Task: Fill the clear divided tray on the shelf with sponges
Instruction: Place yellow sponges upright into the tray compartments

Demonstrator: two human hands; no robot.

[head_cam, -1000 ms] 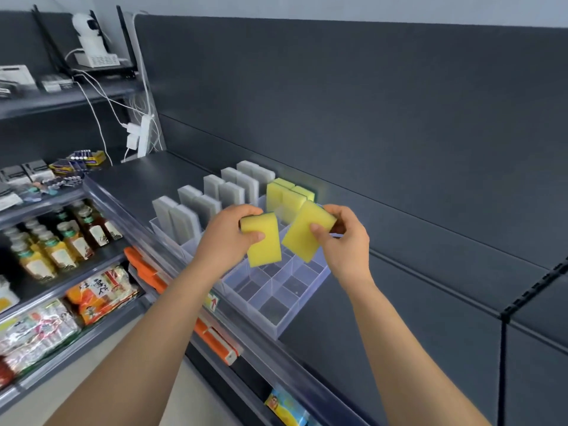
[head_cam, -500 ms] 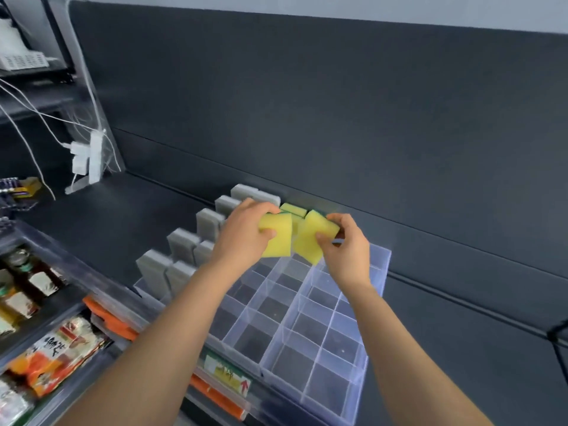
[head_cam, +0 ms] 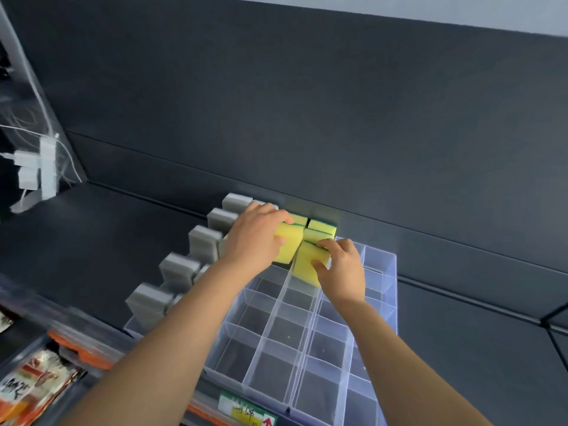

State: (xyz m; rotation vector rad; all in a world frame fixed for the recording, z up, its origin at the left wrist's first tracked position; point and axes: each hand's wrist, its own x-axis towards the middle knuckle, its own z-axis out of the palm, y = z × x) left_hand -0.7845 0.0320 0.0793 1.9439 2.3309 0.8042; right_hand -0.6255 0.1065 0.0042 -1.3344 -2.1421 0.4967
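Clear divided tray [head_cam: 299, 348] sits on the dark shelf [head_cam: 92, 241] before me. Over its far cells, my right hand [head_cam: 341, 272] pinches a yellow sponge [head_cam: 305, 262] between curled fingers and thumb. My left hand [head_cam: 255, 235] grips a second yellow sponge [head_cam: 290, 244] just beside it. Beyond stand seated yellow sponges [head_cam: 321, 229], and grey sponges [head_cam: 203, 241] line the left.

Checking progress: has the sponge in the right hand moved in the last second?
Yes: the sponge went toward the back of the tray, beside the standing yellow sponges.

tray [head_cam: 381, 256] on shelf [head_cam: 107, 241] | sponges [head_cam: 319, 230] in rear cells (left columns too) — wall [head_cam: 307, 118] behind
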